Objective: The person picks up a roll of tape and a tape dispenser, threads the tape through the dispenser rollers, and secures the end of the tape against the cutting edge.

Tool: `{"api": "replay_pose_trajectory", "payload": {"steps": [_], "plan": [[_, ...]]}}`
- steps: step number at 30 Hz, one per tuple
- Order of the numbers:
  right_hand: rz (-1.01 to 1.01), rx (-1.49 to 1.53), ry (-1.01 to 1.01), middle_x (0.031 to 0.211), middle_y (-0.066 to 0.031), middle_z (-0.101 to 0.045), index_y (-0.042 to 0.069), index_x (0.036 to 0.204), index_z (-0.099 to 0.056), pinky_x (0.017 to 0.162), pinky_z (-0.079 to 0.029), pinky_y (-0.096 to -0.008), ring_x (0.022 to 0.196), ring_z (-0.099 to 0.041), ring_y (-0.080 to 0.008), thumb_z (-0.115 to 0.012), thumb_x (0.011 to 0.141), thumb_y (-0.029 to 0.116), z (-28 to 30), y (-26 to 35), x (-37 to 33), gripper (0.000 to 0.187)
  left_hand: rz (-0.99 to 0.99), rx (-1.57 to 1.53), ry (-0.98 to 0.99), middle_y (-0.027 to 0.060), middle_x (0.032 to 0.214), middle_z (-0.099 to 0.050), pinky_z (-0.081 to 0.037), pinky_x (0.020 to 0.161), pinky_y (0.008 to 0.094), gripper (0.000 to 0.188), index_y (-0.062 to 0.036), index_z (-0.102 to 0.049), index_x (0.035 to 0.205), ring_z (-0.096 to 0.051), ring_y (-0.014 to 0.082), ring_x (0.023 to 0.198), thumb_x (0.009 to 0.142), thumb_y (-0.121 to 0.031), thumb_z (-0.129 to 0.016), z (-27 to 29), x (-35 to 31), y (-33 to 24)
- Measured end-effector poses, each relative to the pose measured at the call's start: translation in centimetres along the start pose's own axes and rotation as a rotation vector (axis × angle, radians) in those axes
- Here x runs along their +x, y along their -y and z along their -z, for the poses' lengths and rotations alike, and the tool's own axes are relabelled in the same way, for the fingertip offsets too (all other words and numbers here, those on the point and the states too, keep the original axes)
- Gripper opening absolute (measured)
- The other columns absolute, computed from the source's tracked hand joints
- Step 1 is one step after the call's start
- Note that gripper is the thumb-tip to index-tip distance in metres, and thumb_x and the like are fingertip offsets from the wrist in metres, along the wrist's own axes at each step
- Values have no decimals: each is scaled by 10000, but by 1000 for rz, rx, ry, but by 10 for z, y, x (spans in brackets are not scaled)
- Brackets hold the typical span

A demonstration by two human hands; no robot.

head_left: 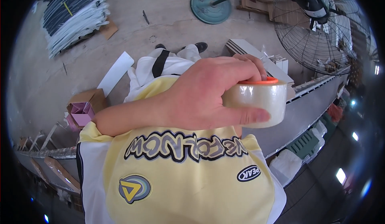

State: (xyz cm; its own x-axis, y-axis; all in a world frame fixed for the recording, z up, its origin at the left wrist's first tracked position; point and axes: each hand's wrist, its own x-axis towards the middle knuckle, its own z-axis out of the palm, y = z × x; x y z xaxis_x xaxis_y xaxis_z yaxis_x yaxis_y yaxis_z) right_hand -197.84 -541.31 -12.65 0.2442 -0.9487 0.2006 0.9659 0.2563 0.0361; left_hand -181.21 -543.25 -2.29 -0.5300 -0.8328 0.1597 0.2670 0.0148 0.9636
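My left hand [212,91] reaches across in front of my chest, its forearm coming from the left sleeve. It is closed around a wide roll of clear packing tape [274,103] with an orange core. The thumb presses on the roll's outer side, and the fingers bend over its top rim into the core. My right hand does not show; a small patch of skin appears below the tape roll, and the rest there is hidden behind my left hand and the tape.
A pedestal fan [317,27] with a round green base [211,5] stands ahead on the right. Flat boards [256,55] lie beyond the tape. At left sit a cardboard box [98,97] with pink boxes [83,113] and a white strip [116,73]. Wrapped bundles [74,15] lie far left.
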Motion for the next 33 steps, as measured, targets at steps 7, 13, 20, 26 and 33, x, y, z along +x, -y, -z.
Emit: {"api": "replay_pose_trajectory", "payload": {"steps": [7, 13, 20, 26, 33], "plan": [[95, -110, 145, 700, -11, -612, 137, 822, -640, 692, -481, -304, 706, -508, -153, -770, 878, 211, 14, 8, -2, 160, 105, -132, 24, 147, 1042, -677, -501, 795, 343, 268, 18, -639, 1026, -640, 267, 877, 1008, -240, -568, 3, 5, -4], [166, -507, -238, 785, -26, -527, 120, 830, -490, 723, -438, -312, 777, -499, -172, -627, 954, 205, -27, -11, -3, 203, 156, -253, 14, 89, 1052, -670, -457, 896, 281, 381, 32, -626, 1145, -613, 156, 968, 1074, -273, -408, 11, -3, 6], [-33, -572, -280, 1272, -203, -614, -55, 1362, -484, 1010, -515, -401, 1161, -631, -288, -684, 876, 308, 16, 28, -23, 639, 223, -206, -101, 87, 1163, -647, -438, 965, 279, 383, 14, -581, 1266, -577, 140, 1088, 1046, -279, -475, 50, -15, 19], [-148, -320, -616, 1189, -182, -671, -42, 1265, -570, 1018, -524, -396, 1131, -645, -271, -480, 1059, 252, -36, 4, 19, 370, 176, -83, -115, 124, 1502, -406, -318, 1145, 396, 1044, -26, -200, 1554, -403, 252, 1406, 802, -439, -794, 79, -28, 31], [-145, -372, -752, 1250, -109, -652, -2, 1285, -572, 1008, -513, -342, 1141, -636, -189, -612, 1008, 271, -38, -11, 33, 392, 279, 84, -99, 139, 1523, -347, -311, 1162, 415, 1186, -26, -157, 1554, -377, 268, 1412, 670, -221, -923, 78, -41, 51]]}}
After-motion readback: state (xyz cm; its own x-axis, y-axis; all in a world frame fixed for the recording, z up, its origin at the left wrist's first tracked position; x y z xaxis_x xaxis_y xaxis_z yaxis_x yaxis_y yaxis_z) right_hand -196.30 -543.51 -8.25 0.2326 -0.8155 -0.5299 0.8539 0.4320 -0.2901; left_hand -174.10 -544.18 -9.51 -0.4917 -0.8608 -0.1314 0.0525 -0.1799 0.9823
